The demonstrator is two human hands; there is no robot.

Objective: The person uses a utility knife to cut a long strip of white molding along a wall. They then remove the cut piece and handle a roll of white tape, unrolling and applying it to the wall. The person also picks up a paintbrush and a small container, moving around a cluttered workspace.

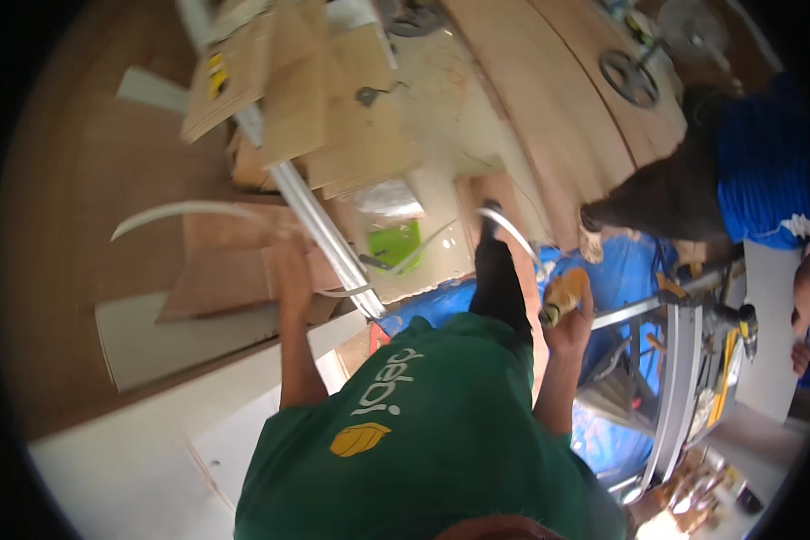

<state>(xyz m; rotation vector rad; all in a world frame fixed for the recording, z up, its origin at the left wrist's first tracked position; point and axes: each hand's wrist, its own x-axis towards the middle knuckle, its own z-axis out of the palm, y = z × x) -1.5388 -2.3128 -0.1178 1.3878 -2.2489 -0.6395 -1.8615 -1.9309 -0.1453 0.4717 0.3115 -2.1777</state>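
My left hand (290,256) is blurred, reaching over brown sheets on the left. A long, thin, pale flexible strip (166,209) runs into it from the left and comes out below it. The strip then loops right across my front, and its far curve (513,232) passes over my dark-trousered leg. My right hand (571,326) is closed around a yellow bottle-like container (564,292) with a dark end pointing down and left. The strip's right end hangs close to that container.
Metal rails (319,229) and stacked boards (292,90) lie ahead left. A bright green piece (396,245) is on the floor. At right are a metal-framed stand (679,387), a blue sheet (616,261), a drill (747,328) and another person in a blue shirt (769,171).
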